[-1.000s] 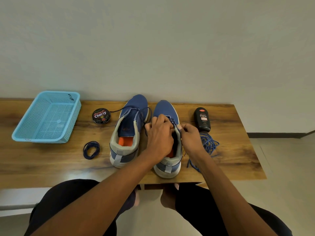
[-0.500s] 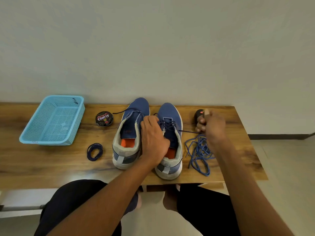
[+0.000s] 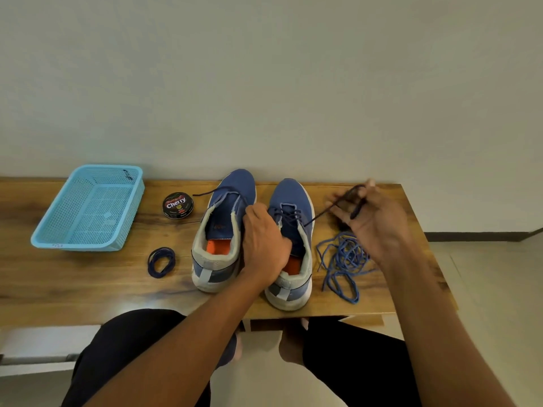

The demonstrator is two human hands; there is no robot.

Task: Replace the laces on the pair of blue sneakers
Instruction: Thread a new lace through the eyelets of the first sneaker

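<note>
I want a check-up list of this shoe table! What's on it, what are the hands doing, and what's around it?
Surface: wooden table, against a pale wall.
Job's things: left sneaker and right sneaker side by side, heels toward the person; dark lace stretched from the right sneaker's eyelets; coiled dark lace; loose blue laces piled right of the sneakers.
Clutter: empty blue basket; Cherry polish tin.
Hands: left hand rests on the right sneaker's collar; right hand pinches the dark lace.
Cables: nothing seen.
Surroundings: person's dark trousers, pale floor.
</note>
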